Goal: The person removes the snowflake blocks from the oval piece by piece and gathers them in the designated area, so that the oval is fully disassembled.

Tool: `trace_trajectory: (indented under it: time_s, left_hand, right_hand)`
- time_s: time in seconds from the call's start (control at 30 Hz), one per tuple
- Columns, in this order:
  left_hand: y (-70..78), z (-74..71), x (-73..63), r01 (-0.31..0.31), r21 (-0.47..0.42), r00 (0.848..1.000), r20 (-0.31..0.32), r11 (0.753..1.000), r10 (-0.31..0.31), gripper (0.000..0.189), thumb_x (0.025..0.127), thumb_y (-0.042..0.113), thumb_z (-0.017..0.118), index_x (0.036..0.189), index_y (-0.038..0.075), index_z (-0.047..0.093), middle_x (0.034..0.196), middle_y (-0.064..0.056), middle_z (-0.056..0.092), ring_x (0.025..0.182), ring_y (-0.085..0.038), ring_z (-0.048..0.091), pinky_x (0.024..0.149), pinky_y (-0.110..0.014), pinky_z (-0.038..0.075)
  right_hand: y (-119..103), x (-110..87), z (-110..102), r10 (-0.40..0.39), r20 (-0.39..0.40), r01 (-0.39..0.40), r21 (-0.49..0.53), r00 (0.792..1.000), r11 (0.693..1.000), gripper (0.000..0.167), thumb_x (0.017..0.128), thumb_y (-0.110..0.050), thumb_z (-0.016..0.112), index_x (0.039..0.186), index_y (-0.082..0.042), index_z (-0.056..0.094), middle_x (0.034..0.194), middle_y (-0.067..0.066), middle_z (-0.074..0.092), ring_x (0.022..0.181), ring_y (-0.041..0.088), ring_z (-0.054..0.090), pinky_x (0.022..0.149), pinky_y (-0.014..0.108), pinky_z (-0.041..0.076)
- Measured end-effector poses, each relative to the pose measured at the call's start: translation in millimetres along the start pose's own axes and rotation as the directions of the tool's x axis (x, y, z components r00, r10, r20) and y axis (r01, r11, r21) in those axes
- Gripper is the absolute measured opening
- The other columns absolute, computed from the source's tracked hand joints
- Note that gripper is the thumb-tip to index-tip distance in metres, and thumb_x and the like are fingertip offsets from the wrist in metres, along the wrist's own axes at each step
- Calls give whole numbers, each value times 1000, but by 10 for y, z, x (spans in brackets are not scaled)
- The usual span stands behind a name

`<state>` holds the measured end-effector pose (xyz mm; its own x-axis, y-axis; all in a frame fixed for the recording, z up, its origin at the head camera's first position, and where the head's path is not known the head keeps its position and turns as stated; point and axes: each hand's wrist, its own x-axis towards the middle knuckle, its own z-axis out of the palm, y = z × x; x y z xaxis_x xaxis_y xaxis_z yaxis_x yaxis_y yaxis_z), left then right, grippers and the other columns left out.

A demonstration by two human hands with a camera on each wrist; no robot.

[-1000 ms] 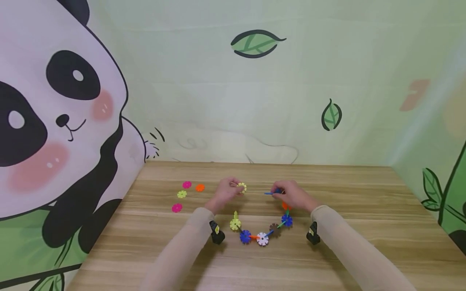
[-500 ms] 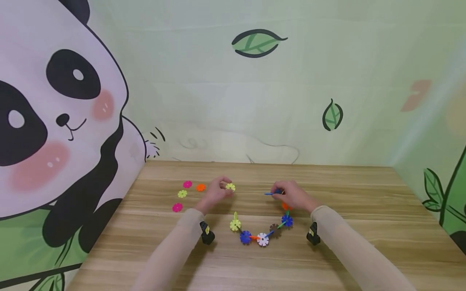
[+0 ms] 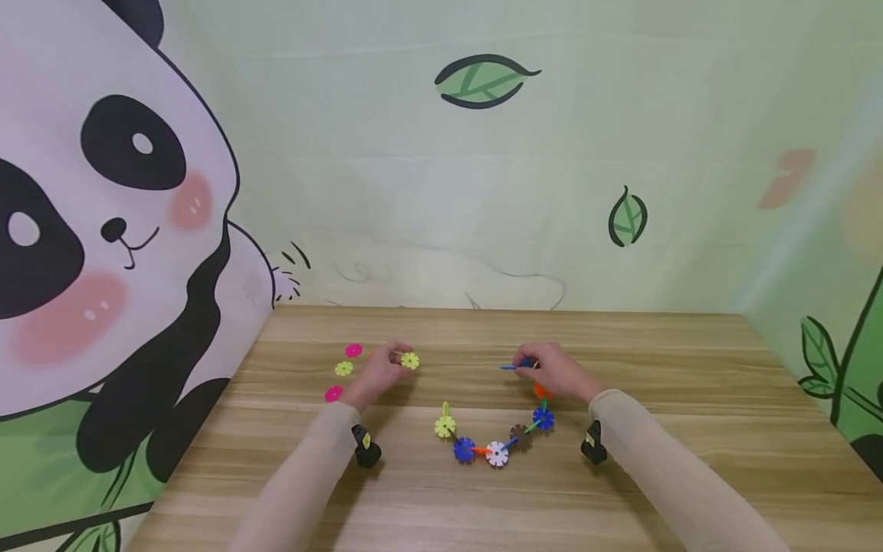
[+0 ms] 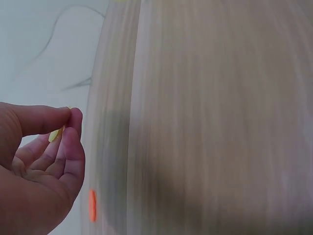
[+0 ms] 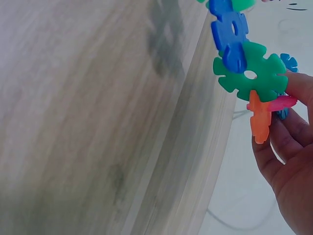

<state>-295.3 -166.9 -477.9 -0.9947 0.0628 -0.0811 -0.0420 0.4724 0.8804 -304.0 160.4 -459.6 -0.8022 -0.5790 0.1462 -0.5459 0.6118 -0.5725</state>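
In the head view, my left hand (image 3: 379,376) is at the table's left-centre, with a yellow notched snowflake disc (image 3: 410,360) at its fingertips. The left wrist view shows thumb and fingers pinching that disc (image 4: 55,134) nearly edge-on. Farther right, my right hand (image 3: 557,369) grips the end of a curved chain of interlocked snowflake discs. Around its fingers, the right wrist view shows a green disc (image 5: 261,73), an orange disc (image 5: 260,120), a pink disc (image 5: 282,103) and blue pieces. The chain curves toward me past a white disc (image 3: 497,454) to a yellow disc (image 3: 444,426).
Loose discs lie left of my left hand: a pink one (image 3: 353,350), a yellow-green one (image 3: 343,369) and another pink one (image 3: 334,394). An orange disc (image 4: 93,205) is mostly hidden by that hand in the head view. A printed cloth (image 3: 386,192) rises behind the table.
My left hand has moved left, away from the right hand, carrying the yellow disc; it now covers most of the loose orange disc. The right hand and the chain have stayed in place.
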Motion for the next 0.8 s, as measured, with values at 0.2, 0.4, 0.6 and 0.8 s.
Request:
trace_trajectory:
  time_s: [0.2,0.4,0.6,0.8]
  left_hand:
    - [-74,-137,-29,-10,97,999,-33,995,13,40,80,-1,71,118,-2,58,99,-15,58,80,-21,54,68,-28,47]
    - [-132,-242,-82,-60,178,998,-26,982,65,39,78,-1,72,115,-5,59,97,-15,61,84,-24,57,70,-32,49]
    - [-204,-328,-103,-105,239,994,-18,965,112,37,76,-4,73,109,-8,59,93,-17,63,86,-27,59,74,-36,51]
    - [-253,-396,-107,-109,301,993,-6,947,117,32,75,-4,73,104,-8,61,89,-14,63,84,-25,57,76,-38,49]
  right_hand:
    - [-12,1,-8,20,10,-20,7,1000,1000,6,90,-11,64,91,-5,65,82,-5,62,75,11,55,70,31,50]
    - [-24,-1,-16,38,16,-38,8,999,999,4,90,-10,64,92,-6,65,81,-6,61,75,12,56,70,31,50]
    - [-12,4,-9,35,17,-35,1,999,999,7,91,-13,64,92,-6,65,82,-6,62,75,11,56,72,32,50]
    - [10,8,-8,15,6,-15,-6,1000,1000,5,90,-12,65,91,-7,65,82,-6,62,76,12,56,73,33,50]
